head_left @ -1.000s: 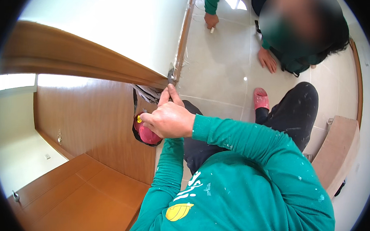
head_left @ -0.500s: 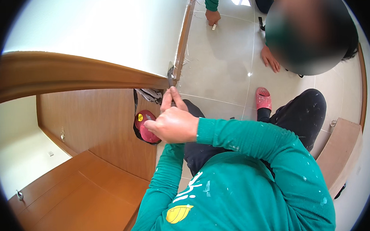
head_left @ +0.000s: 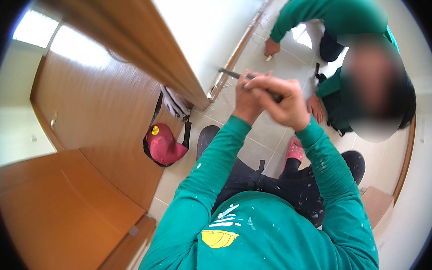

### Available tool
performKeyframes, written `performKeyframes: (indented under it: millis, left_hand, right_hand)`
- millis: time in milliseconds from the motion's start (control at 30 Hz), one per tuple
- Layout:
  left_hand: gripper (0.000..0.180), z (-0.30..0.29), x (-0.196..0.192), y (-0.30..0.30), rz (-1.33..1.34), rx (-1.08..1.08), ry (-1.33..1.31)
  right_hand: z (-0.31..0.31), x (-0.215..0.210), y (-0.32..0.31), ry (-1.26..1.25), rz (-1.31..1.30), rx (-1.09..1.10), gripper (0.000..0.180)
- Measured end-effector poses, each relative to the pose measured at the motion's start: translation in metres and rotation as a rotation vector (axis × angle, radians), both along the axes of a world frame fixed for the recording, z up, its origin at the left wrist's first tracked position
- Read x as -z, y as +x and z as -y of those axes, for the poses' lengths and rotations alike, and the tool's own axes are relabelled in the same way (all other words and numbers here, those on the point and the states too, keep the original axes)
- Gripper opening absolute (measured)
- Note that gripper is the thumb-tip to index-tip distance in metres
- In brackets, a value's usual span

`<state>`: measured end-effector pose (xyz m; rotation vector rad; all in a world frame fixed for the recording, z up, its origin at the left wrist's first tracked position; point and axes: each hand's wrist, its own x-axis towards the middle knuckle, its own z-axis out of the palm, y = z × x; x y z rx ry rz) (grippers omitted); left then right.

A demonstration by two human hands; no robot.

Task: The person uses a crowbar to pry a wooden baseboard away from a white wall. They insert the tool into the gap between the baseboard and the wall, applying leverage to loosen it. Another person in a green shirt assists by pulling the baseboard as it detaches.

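Note:
A thin dark hand tool that looks like a scraper (head_left: 233,74) slants from my hands up to the left. Its tip is by the lower part of the white wall (head_left: 206,35); whether they touch I cannot tell. My right hand (head_left: 286,102) is wrapped round the rear of its handle. Just ahead, my left hand (head_left: 249,103) closes on the middle of the tool, partly covered by the right fingers. Below the tip, the wooden door frame (head_left: 172,49) meets the tiled floor.
A red cap (head_left: 165,143) and a grey bag (head_left: 175,105) lie beside a wooden panel (head_left: 97,112). At the upper right another person in a green top (head_left: 312,7) crouches, one hand (head_left: 272,47) holding a small light piece near the floor. An orange-brown wooden surface (head_left: 59,216) fills the lower left.
My hands and the scraper have moved right and up, from the frame's corner to the wall beyond it. My view has turned, and the other person's body shows more.

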<state>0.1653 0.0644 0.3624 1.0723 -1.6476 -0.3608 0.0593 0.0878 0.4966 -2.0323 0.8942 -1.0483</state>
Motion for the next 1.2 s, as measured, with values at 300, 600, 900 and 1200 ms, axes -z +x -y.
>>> performKeyframes:
  millis: [300,600,900,1200]
  left_hand:
    - [0.014,0.034,0.028,-0.015,0.264,-0.020,0.182]
    - [0.015,0.094,0.023,0.019,0.016,-0.009,0.190]
    - [0.017,0.071,0.045,0.010,-0.020,-0.072,0.158]
    - [0.044,0.078,0.100,0.015,0.209,-0.073,0.230]
  right_hand:
    - [0.038,0.035,-0.022,0.090,-0.088,0.023,0.021]
    - [0.110,0.009,0.042,0.094,0.001,0.079,0.018]
    - [0.067,0.022,0.011,0.201,0.054,0.183,0.024]
    - [0.042,-0.037,-0.058,0.659,-0.167,0.138,0.042]
